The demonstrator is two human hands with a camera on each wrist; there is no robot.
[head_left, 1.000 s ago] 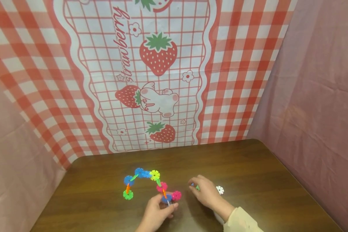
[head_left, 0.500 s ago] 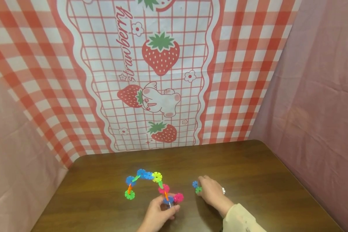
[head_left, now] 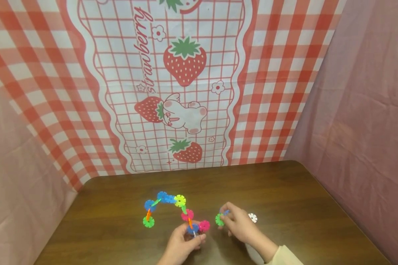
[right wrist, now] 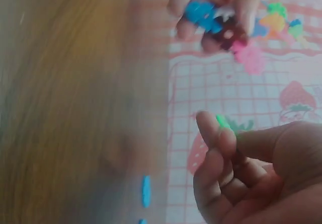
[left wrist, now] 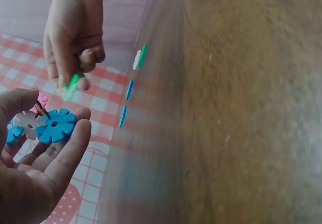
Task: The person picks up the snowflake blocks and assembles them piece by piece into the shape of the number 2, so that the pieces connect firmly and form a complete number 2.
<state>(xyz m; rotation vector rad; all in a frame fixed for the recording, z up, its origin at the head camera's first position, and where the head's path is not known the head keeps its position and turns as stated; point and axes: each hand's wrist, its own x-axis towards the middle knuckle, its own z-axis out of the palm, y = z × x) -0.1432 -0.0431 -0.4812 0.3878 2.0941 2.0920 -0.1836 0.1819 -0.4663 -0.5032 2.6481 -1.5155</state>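
My left hand (head_left: 183, 239) holds one end of a curved chain of interlocking snowflake discs, gripping near a blue disc (left wrist: 54, 125). The chain arches away to the left through a pink disc (head_left: 187, 215), a yellow disc (head_left: 180, 200) and several blue ones, finishing in a green disc (head_left: 148, 222). Another pink disc (head_left: 204, 226) sticks out on the right of the held end. Between thumb and fingers, my right hand (head_left: 240, 223) pinches a loose green snowflake disc (head_left: 219, 219), raised off the table and apart from the chain. In the right wrist view this disc (right wrist: 223, 122) is mostly covered by fingertips.
On the brown wooden table (head_left: 285, 191), a loose white disc (head_left: 252, 218) lies just beyond my right hand. Loose blue discs (left wrist: 129, 89) lie flat in the left wrist view, near another green disc (left wrist: 143, 56). A checkered strawberry cloth (head_left: 265, 92) hangs behind the table.
My right hand has picked up the green disc from beside a blue one and carried it a little left. The left hand and its chain have barely moved.
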